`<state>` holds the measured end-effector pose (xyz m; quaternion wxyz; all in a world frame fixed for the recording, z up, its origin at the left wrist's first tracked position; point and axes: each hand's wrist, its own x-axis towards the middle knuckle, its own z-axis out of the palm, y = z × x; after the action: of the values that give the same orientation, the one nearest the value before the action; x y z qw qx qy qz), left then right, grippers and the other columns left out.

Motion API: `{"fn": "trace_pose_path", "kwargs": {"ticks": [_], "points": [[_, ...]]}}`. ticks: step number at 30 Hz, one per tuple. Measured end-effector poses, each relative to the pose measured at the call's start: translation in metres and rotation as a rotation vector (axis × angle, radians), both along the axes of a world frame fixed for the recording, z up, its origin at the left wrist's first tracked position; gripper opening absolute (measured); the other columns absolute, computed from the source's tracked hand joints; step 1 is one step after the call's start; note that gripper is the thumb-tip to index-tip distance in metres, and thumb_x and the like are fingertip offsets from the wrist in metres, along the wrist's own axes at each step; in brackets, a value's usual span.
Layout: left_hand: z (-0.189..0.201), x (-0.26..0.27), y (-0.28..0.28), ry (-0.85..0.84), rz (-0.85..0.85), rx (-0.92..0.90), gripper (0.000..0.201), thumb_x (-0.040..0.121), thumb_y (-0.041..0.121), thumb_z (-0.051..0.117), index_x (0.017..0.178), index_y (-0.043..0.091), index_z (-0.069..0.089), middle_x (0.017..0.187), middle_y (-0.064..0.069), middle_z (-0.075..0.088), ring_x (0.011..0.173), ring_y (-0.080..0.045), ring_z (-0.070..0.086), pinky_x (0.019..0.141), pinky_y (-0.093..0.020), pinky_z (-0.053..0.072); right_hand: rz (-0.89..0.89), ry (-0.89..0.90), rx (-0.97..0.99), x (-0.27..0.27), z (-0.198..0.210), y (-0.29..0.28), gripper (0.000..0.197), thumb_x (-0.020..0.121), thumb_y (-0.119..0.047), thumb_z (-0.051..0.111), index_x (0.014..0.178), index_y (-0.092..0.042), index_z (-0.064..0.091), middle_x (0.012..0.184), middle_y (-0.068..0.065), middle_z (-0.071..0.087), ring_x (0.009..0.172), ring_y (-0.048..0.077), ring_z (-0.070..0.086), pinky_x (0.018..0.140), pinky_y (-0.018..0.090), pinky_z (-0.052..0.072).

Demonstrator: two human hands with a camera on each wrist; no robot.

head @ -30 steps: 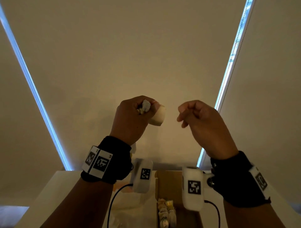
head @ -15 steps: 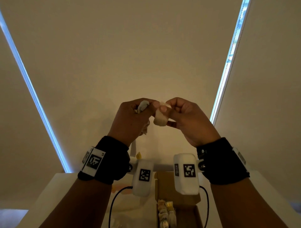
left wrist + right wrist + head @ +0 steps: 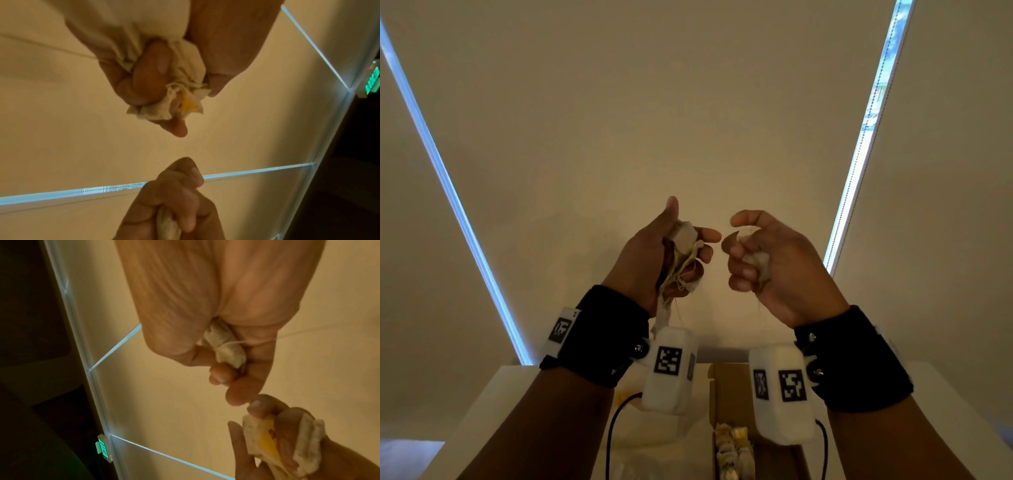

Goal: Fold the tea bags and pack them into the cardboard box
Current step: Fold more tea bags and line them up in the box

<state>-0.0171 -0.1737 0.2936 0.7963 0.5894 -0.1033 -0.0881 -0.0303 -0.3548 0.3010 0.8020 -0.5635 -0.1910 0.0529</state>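
Left hand (image 3: pixel 671 253) clutches loose tea bags (image 3: pixel 681 260), right hand (image 3: pixel 763 260) grips 1 folded bag (image 3: pixel 755 258); dangling strings toward 6 o'clock risk snagging, unfolding.

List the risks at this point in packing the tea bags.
1. The left hand grips a loose bunch of tea bags; dangling ends might slip free.
2. The thread on the right hand's folded tea bag may unwind.
3. The cardboard box sits low behind the wrists, so a drop could miss.
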Motion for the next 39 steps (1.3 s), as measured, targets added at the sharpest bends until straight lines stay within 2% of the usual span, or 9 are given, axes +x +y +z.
{"fn": "trace_pose_path", "kwargs": {"ticks": [5, 10, 13, 16, 22, 25, 29, 34, 39], "points": [[-0.001, -0.003, -0.003, 0.020, -0.024, 0.180, 0.074, 0.094, 0.076, 0.038, 0.078, 0.009, 0.067, 0.067, -0.005, 0.052, 0.048, -0.017, 0.042, 0.054, -0.030, 0.024, -0.069, -0.066, -0.267, 0.005, -0.003, 0.001, 0.036, 0.097, -0.004, 0.032, 0.116, -0.010, 0.062, 0.063, 0.000, 0.041, 0.048, 0.012, 0.029, 0.050, 0.027, 0.021], [-0.003, -0.004, -0.004, -0.024, -0.057, 0.214, 0.076, 0.094, 0.078, 0.034, 0.072, 0.010, 0.060, 0.062, -0.006, 0.047, 0.046, -0.018, 0.039, 0.048, -0.025, 0.030, -0.196, -0.217, -0.617, 0.004, -0.006, 0.004, 0.024, 0.092, -0.051, 0.063, 0.101, -0.030, 0.070, 0.058, -0.011, 0.055, 0.049, 0.007, 0.043, 0.050, 0.026, 0.036], [-0.004, -0.004, -0.006, -0.039, -0.067, 0.212, 0.078, 0.094, 0.079, 0.030, 0.071, 0.009, 0.057, 0.060, -0.006, 0.048, 0.047, -0.019, 0.040, 0.049, -0.026, 0.031, -0.237, -0.300, -0.589, 0.007, -0.008, 0.004, 0.015, 0.093, -0.042, 0.067, 0.095, -0.027, 0.072, 0.057, -0.014, 0.061, 0.049, 0.004, 0.042, 0.054, 0.021, 0.035], [-0.006, -0.004, -0.009, -0.043, -0.064, 0.200, 0.076, 0.091, 0.081, 0.032, 0.071, 0.011, 0.054, 0.062, -0.009, 0.051, 0.047, -0.019, 0.043, 0.047, -0.025, 0.034, -0.193, -0.298, -0.545, 0.009, -0.010, 0.005, 0.011, 0.093, -0.032, 0.069, 0.091, -0.022, 0.072, 0.063, -0.002, 0.066, 0.049, 0.009, 0.042, 0.048, 0.021, 0.034], [-0.017, 0.002, -0.004, -0.047, -0.178, 0.292, 0.084, 0.063, 0.094, 0.054, 0.078, 0.012, 0.064, 0.064, -0.004, 0.050, 0.047, -0.017, 0.041, 0.049, -0.027, 0.029, -0.223, -0.188, -0.245, 0.017, -0.006, 0.000, 0.013, 0.098, -0.016, 0.061, 0.096, -0.006, 0.067, 0.059, -0.003, 0.046, 0.049, 0.013, 0.031, 0.048, 0.029, 0.022], [-0.028, 0.006, -0.002, -0.097, -0.195, 0.299, 0.073, 0.056, 0.083, 0.076, 0.077, 0.014, 0.065, 0.065, -0.003, 0.047, 0.045, -0.016, 0.036, 0.051, -0.033, 0.018, -0.260, -0.210, -0.142, 0.020, -0.001, -0.006, 0.011, 0.099, -0.019, 0.061, 0.094, -0.010, 0.066, 0.059, -0.002, 0.040, 0.052, 0.014, 0.028, 0.050, 0.030, 0.020], [-0.041, 0.010, 0.004, -0.121, -0.167, 0.349, 0.052, 0.068, 0.060, 0.085, 0.074, 0.014, 0.062, 0.067, -0.006, 0.045, 0.045, -0.016, 0.033, 0.050, -0.027, 0.022, -0.311, -0.221, -0.069, 0.024, 0.008, -0.012, 0.012, 0.099, -0.021, 0.061, 0.094, -0.011, 0.065, 0.057, -0.006, 0.038, 0.048, 0.012, 0.030, 0.047, 0.026, 0.025], [-0.048, 0.010, 0.011, -0.066, 0.140, 0.486, 0.025, 0.092, 0.029, 0.072, 0.085, 0.005, 0.068, 0.049, 0.006, 0.053, 0.043, -0.013, 0.038, 0.045, -0.021, 0.028, -0.308, -0.209, -0.142, 0.028, 0.012, -0.023, 0.016, 0.100, -0.013, 0.057, 0.085, -0.013, 0.063, 0.056, -0.006, 0.039, 0.045, 0.011, 0.030, 0.046, 0.024, 0.025], [-0.032, 0.009, 0.008, -0.494, 0.642, 0.571, 0.010, 0.085, 0.023, 0.082, 0.085, 0.018, 0.074, 0.057, 0.013, 0.064, 0.045, -0.008, 0.054, 0.047, -0.016, 0.043, -0.282, -0.156, -0.339, 0.029, 0.010, -0.024, 0.012, 0.097, -0.014, 0.058, 0.088, -0.011, 0.066, 0.057, -0.005, 0.043, 0.046, 0.011, 0.033, 0.045, 0.024, 0.027]]}}
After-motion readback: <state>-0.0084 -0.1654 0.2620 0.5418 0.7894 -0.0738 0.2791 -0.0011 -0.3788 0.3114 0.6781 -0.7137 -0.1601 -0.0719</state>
